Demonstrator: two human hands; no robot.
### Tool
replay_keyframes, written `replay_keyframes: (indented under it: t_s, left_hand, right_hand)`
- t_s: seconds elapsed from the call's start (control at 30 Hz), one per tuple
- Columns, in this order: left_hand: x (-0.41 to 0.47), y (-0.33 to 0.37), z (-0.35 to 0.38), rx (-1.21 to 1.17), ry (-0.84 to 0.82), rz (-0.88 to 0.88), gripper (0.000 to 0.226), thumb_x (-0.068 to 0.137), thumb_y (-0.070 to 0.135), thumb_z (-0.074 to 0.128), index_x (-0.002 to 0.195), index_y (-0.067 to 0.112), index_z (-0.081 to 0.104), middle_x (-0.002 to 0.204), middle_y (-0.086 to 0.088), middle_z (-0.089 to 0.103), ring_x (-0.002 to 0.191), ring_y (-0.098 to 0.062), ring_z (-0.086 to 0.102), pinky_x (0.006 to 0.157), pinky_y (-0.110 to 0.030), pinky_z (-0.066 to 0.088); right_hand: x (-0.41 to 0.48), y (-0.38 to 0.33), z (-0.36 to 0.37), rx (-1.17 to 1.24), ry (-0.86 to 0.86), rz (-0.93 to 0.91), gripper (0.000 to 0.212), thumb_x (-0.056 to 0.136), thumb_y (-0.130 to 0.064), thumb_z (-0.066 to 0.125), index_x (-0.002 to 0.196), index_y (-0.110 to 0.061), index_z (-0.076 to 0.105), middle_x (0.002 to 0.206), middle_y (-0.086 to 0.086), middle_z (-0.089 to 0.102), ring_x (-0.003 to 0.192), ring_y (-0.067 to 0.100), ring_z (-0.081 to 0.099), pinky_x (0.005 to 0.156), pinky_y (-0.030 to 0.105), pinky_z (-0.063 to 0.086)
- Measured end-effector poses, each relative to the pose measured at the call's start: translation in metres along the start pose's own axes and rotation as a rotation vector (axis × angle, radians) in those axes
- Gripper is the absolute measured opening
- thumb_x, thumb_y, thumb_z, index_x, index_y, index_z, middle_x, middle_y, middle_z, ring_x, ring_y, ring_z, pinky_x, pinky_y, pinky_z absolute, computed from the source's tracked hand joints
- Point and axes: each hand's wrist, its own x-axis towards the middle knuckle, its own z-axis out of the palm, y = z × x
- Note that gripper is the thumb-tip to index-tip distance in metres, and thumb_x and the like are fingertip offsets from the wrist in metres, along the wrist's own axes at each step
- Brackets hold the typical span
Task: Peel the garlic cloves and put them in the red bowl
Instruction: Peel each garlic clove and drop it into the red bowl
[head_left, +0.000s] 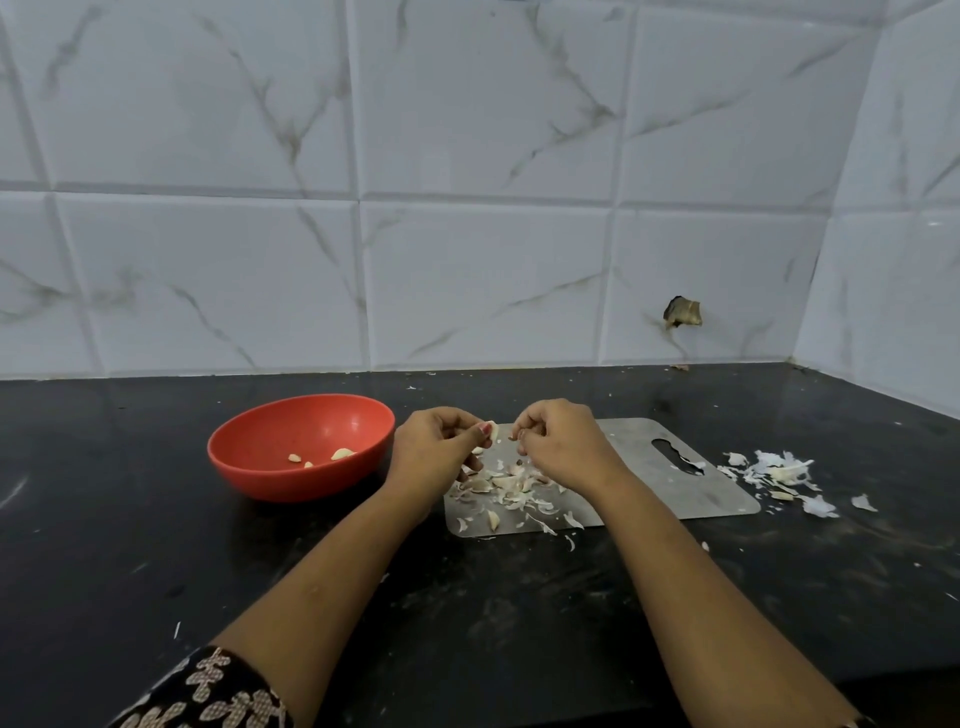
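The red bowl (249, 457) stands on the black counter, left of my hands, with three peeled cloves (340, 454) inside. My left hand (434, 447) pinches a pale garlic clove (493, 431) between thumb and fingertips, above the steel cutting board (649, 488). My right hand (558, 441) hovers just right of that clove with its fingers curled; whether they pinch a bit of skin I cannot tell. Below both hands, a heap of unpeeled cloves and skins (511, 486) lies on the board's left part.
A pile of papery garlic skins (779, 470) lies on the counter right of the board. The tiled wall rises behind, with a chipped hole (682, 312), and a side wall closes the right corner. Skin flakes dot the black counter (156, 545).
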Motion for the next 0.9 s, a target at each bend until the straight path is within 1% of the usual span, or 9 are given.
replay_keyframes:
  t_s: [0.1,0.2,0.3,0.37,0.4,0.47,0.53,0.6,0.9]
  left_hand:
    - [0.000,0.001,0.000,0.020,-0.007,0.002,0.010,0.089,0.015,0.069,0.085,0.006,0.072,0.076,-0.008,0.072,0.051,-0.012,0.061,0.046,-0.021,0.045]
    - [0.000,0.001,0.001,0.052,-0.007,0.011,0.010,0.090,0.014,0.067,0.084,0.009,0.072,0.076,-0.007,0.072,0.050,-0.011,0.061,0.046,-0.021,0.045]
    - [0.000,0.000,0.000,0.089,-0.010,0.026,0.011,0.091,0.013,0.065,0.082,0.012,0.072,0.077,-0.006,0.073,0.052,-0.011,0.062,0.049,-0.022,0.047]
    - [0.000,0.000,0.000,0.095,-0.006,0.033,0.012,0.091,0.013,0.065,0.081,0.013,0.072,0.076,-0.006,0.073,0.053,-0.011,0.063,0.050,-0.023,0.048]
    - [0.000,0.000,0.001,0.093,-0.005,0.036,0.012,0.091,0.012,0.065,0.081,0.013,0.072,0.076,-0.006,0.073,0.053,-0.012,0.063,0.050,-0.024,0.048]
    - [-0.001,0.001,0.001,0.078,-0.008,0.039,0.011,0.090,0.013,0.066,0.082,0.013,0.073,0.075,-0.007,0.073,0.053,-0.012,0.063,0.049,-0.023,0.047]
    - [-0.003,0.002,0.002,0.038,-0.017,0.040,0.010,0.089,0.014,0.068,0.081,0.013,0.073,0.075,-0.008,0.073,0.053,-0.013,0.063,0.050,-0.024,0.048]
    - [-0.004,0.004,0.002,0.004,-0.020,0.041,0.010,0.089,0.014,0.068,0.080,0.013,0.073,0.076,-0.009,0.073,0.054,-0.014,0.063,0.051,-0.026,0.049]
    - [-0.005,0.008,-0.004,-0.055,-0.044,0.048,0.017,0.089,0.002,0.059,0.078,0.007,0.072,0.074,-0.012,0.072,0.063,-0.017,0.068,0.052,-0.023,0.049]
  right_hand:
    - [0.001,0.003,0.000,-0.123,0.004,0.007,0.014,0.087,-0.011,0.062,0.075,-0.012,0.070,0.073,-0.004,0.066,0.065,0.011,0.062,0.064,0.027,0.052]
    - [0.002,0.004,-0.002,-0.141,0.037,0.023,0.020,0.083,-0.008,0.068,0.067,-0.017,0.059,0.071,-0.004,0.061,0.064,0.009,0.058,0.057,0.021,0.045]
    - [0.002,0.002,-0.003,0.019,0.050,-0.029,0.021,0.086,-0.004,0.064,0.074,-0.019,0.056,0.071,-0.003,0.055,0.063,0.010,0.052,0.061,0.028,0.050]
    - [0.001,-0.001,-0.001,0.255,0.013,-0.025,0.010,0.089,-0.005,0.063,0.090,-0.015,0.062,0.086,0.001,0.061,0.075,0.012,0.060,0.063,0.028,0.058]
    - [0.000,-0.002,0.001,0.344,-0.020,-0.016,0.011,0.090,-0.006,0.064,0.098,-0.013,0.065,0.095,0.004,0.064,0.082,0.014,0.063,0.064,0.027,0.059]
    - [0.001,-0.003,0.006,0.390,-0.049,-0.008,0.015,0.091,-0.008,0.066,0.105,-0.009,0.069,0.097,0.007,0.068,0.082,0.014,0.067,0.065,0.026,0.059]
    - [0.001,-0.004,0.008,0.384,-0.016,-0.013,0.013,0.090,-0.007,0.068,0.102,-0.006,0.073,0.087,0.009,0.072,0.074,0.013,0.070,0.068,0.025,0.060]
    - [0.002,-0.002,0.008,0.437,0.018,-0.014,0.011,0.087,-0.005,0.071,0.097,-0.005,0.074,0.081,0.010,0.073,0.073,0.013,0.072,0.071,0.024,0.060]
    - [0.000,-0.002,0.008,0.609,0.014,-0.014,0.008,0.085,-0.001,0.072,0.092,-0.002,0.073,0.076,0.009,0.072,0.069,0.010,0.071,0.068,0.019,0.057]
